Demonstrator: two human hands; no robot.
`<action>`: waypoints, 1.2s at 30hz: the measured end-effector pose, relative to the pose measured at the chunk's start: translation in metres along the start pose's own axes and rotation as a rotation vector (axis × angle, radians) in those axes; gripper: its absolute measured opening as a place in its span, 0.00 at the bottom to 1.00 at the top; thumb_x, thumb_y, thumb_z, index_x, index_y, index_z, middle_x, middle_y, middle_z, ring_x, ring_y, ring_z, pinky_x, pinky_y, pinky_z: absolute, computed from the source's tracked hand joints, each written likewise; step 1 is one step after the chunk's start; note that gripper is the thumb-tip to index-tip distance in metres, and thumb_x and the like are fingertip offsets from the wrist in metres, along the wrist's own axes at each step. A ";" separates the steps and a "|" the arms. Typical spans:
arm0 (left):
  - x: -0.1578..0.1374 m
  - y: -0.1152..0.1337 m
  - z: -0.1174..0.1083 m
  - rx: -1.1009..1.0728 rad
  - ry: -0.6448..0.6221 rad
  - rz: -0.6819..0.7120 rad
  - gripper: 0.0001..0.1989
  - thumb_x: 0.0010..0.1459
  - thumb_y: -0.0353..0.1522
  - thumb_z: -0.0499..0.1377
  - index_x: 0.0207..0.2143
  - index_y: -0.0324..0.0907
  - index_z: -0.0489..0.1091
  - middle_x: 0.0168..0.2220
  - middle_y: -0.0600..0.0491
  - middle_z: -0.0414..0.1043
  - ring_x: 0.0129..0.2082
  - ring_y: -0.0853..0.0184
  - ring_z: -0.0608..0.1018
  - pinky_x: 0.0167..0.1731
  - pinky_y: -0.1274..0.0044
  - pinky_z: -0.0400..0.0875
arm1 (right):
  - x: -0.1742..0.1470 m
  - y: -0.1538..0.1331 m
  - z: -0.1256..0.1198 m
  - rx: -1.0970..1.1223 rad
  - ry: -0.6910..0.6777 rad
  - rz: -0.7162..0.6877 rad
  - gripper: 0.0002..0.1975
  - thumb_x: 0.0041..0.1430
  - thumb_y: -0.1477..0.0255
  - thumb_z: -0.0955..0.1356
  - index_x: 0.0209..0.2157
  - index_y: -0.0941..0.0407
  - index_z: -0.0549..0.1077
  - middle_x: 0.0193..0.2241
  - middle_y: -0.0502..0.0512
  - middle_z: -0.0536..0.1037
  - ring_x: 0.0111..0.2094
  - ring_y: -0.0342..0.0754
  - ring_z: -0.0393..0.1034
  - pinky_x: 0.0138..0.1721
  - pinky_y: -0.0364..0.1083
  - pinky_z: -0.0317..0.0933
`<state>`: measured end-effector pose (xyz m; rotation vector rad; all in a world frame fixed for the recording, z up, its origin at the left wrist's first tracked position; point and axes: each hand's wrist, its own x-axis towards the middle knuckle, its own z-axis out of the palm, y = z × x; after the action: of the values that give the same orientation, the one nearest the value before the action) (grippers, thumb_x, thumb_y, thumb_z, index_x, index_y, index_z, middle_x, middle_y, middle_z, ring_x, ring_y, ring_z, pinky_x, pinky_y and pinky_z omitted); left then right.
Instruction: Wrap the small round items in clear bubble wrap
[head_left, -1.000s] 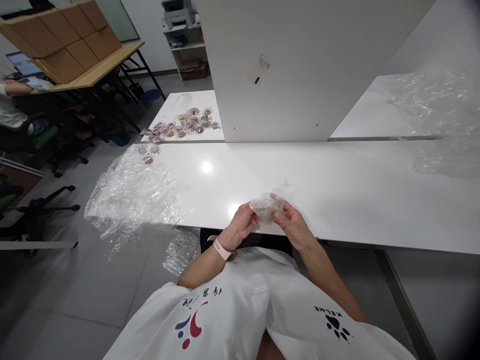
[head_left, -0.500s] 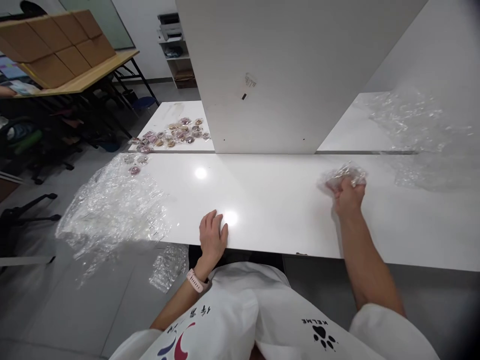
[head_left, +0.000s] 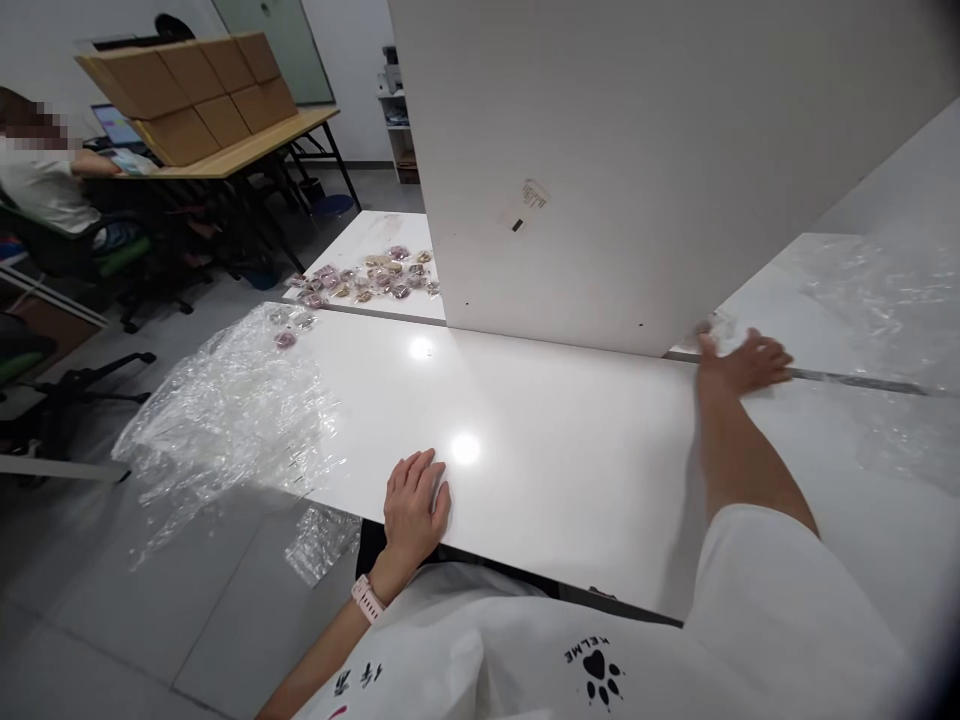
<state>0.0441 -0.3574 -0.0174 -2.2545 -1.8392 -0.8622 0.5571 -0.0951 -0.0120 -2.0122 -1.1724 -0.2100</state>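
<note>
Right hand point(head_left: 742, 362) is stretched far out across the white table point(head_left: 570, 440), fingers spread apart and flat, palm down, right at the seam by the foot of the big white panel point(head_left: 637, 170). A small clear-wrapped packet point(head_left: 712, 328) lies just beyond the fingertips, touching or nearly so; can't tell which, it's tiny and partly hidden by the hand. Fingers aren't closed on it.

Left hand point(head_left: 415, 505) rests flat on the near table edge, fingers loosely apart, holding nothing; pink watch point(head_left: 367, 597) on the wrist.

Big crumpled sheet of clear plastic film point(head_left: 232, 415) hangs over the table's left end, w/ another scrap of film point(head_left: 322, 540) on the floor under it. More crinkled film point(head_left: 885, 300) sits at far right, well apart from the left heap.

On the second table behind, a cluster of small pink/brown wrapped pieces point(head_left: 371, 277) lies spread out; a couple of strays point(head_left: 285, 338) sit on the near table by the film.

Far left: another person in a white shirt point(head_left: 45, 190) at a wooden desk w/ cardboard boxes point(head_left: 187, 95) stacked on it.
</note>
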 end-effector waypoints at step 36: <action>0.048 -0.005 -0.032 -1.170 -0.387 -0.623 0.28 0.59 0.39 0.62 0.61 0.41 0.66 0.28 0.54 0.76 0.15 0.78 0.61 0.16 0.83 0.61 | -0.279 -0.182 -0.104 0.589 -0.606 0.280 0.51 0.41 0.51 0.77 0.65 0.51 0.60 0.54 0.63 0.71 0.45 0.54 0.69 0.45 0.56 0.66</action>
<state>0.0335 -0.3283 0.0317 -2.4569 -2.7602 -2.2046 0.2798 -0.3048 0.0202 -1.7036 -1.1038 0.8441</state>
